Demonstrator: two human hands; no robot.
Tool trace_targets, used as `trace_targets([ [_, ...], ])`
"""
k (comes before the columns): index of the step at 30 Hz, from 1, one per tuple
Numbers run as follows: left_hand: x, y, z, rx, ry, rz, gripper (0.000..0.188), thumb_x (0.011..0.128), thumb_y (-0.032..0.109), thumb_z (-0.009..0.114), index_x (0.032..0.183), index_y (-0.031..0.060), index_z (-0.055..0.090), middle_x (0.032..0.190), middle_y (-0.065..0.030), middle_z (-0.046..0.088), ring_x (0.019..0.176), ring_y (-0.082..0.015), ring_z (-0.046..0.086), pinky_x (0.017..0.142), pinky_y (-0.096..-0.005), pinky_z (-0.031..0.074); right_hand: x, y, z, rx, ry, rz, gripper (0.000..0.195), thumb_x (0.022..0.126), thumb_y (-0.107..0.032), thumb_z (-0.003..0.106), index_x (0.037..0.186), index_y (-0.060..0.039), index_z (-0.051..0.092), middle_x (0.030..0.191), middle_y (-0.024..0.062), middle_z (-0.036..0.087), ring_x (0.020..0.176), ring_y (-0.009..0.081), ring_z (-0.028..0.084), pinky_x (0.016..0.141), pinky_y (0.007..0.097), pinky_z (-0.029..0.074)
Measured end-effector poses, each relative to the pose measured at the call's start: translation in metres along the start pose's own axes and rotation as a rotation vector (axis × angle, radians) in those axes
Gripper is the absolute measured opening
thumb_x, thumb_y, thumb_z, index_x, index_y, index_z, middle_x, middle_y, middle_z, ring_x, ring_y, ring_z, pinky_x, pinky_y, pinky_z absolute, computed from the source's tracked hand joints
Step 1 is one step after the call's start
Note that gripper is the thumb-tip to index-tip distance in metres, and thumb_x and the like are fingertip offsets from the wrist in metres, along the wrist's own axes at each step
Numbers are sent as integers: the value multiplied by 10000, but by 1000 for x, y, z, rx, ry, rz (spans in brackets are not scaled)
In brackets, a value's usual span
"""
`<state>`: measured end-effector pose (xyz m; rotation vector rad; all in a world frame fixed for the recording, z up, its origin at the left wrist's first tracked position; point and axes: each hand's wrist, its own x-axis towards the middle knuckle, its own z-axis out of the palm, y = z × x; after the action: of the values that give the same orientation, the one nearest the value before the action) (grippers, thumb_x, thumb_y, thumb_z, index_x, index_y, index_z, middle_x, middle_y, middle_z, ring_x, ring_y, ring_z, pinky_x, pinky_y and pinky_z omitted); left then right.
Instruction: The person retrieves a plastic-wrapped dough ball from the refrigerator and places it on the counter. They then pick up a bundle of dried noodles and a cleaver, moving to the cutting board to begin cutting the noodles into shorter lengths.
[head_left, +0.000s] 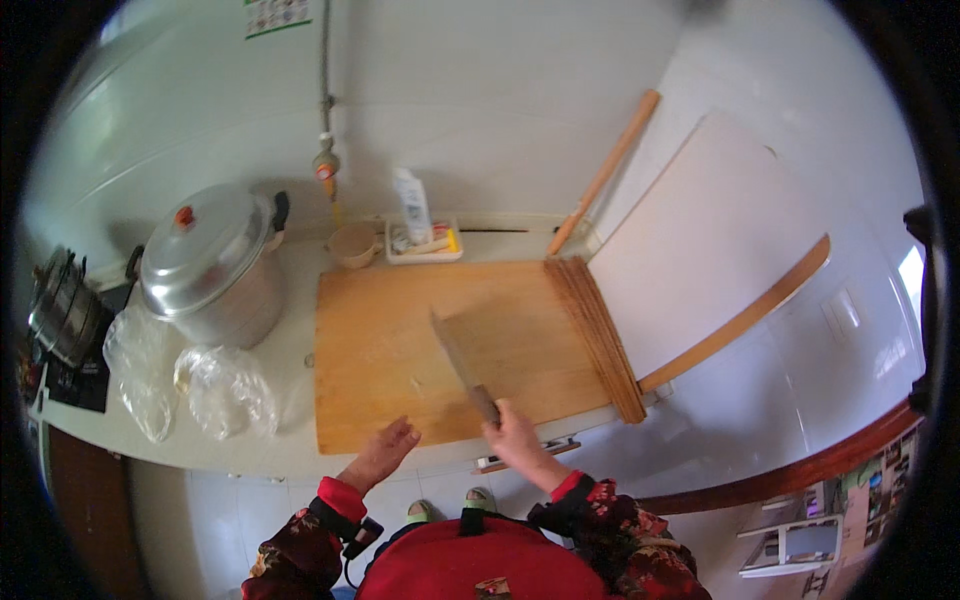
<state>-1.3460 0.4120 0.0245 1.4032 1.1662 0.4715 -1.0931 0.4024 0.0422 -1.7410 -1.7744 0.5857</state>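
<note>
My right hand (517, 439) grips the dark handle of a kitchen knife (459, 361). The blade points away from me, over the middle of a large wooden board (367, 315) on the countertop. Just left of it, at the board's near edge, my left hand (384, 451) holds nothing, its fingers loosely extended towards the right. A small pale scrap (417, 385) lies on the wood between the blade and my left hand. Whether the knife touches the board I cannot tell.
A lidded aluminium pot (225, 307) and clear plastic bags (225, 394) stand left of the board. Behind it are a bowl (352, 246) and a white tray (425, 259). Brown slats (596, 337) line its right edge; a wooden rod (607, 169) and white panel (712, 232) lean beyond.
</note>
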Motion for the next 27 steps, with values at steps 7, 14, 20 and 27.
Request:
trace_targets([
  [7, 35, 23, 59, -861, -177, 35, 608, 941, 485, 431, 1208, -60, 462, 1169, -203, 550, 1101, -251, 535, 907, -349, 450, -6, -5, 30, 443, -334, -202, 478, 831, -104, 587, 1250, 30, 398, 1095, 201, 539, 1032, 257, 550, 833, 369, 475],
  [14, 31, 15, 64, -976, 146, -254, 169, 913, 134, 489, 998, -6, 447, 873, -169, 600, 743, -307, 629, 723, -473, 549, 45, 104, -67, -309, 81, -160, 608, 795, -364, 658, 1175, 81, 491, 1159, 310, 504, 1062, 408, 526, 898, 462, 430],
  [20, 22, 21, 59, -828, 301, -250, 133, 903, 146, 515, 960, 54, 438, 718, -75, 530, 576, -191, 551, 516, -351, 494, 69, 204, -145, -627, 158, 319, 800, 685, -417, 743, 1205, 87, 404, 1130, 243, 510, 1073, 374, 484, 893, 471, 426],
  [27, 21, 34, 62, -701, 442, -145, 88, 900, 127, 513, 881, 60, 459, 640, -36, 486, 458, -144, 489, 423, -298, 440, 80, 233, -147, -597, 105, 439, 673, 652, -378, 764, 1080, 69, 500, 1105, 211, 503, 1072, 364, 480, 884, 450, 441],
])
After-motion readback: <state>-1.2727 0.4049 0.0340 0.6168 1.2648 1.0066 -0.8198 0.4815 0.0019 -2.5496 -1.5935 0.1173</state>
